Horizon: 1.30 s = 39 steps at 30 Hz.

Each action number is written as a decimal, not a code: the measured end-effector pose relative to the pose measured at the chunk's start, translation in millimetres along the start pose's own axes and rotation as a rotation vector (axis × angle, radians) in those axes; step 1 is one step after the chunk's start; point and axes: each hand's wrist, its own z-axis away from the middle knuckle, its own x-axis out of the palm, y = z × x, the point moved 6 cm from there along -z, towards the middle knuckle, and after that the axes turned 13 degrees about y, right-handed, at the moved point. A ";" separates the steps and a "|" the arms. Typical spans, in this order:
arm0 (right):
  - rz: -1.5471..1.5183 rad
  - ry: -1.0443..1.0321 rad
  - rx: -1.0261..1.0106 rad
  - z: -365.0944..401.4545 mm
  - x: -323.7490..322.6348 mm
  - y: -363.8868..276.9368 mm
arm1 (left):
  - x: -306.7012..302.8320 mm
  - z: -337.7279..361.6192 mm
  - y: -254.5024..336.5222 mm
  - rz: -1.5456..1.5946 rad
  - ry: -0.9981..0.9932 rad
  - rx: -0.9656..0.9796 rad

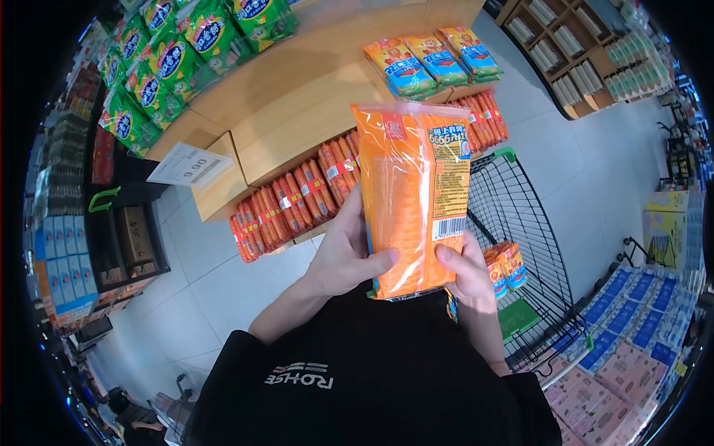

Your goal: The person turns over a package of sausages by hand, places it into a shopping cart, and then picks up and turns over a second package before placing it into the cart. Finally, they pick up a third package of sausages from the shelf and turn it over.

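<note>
An orange plastic food packet (405,201) is held up in front of my chest, its printed back with a barcode turned towards me. My left hand (346,256) grips its lower left side, with the thumb lying on the front and the fingers behind. At the lower right edge, my right hand (470,271) closes on the same packet, thumb near the barcode. Fingers of both hands are mostly hidden behind it. Beyond it on the wooden display, similar orange, blue and green packets (435,63) lie in a row.
Red-wrapped sausages (305,197) line the display's lower ledge. Green bags (178,56) are stacked at upper left near a price sign (191,165). A black wire shopping cart (532,245) stands at right, holding orange packets (506,266). Boxed goods (625,327) are piled beyond it.
</note>
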 end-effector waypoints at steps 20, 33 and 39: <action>0.030 -0.025 0.017 6.0 -24.5 -8.6 | 19.9 3.2 -17.0 -0.023 0.074 -0.031; 0.097 -0.115 0.080 3.5 -27.7 5.0 | 9.2 16.2 -21.5 -0.028 0.135 -0.008; 0.091 -0.062 0.044 1.3 -10.8 3.1 | -0.7 9.6 -12.1 -0.008 0.064 0.002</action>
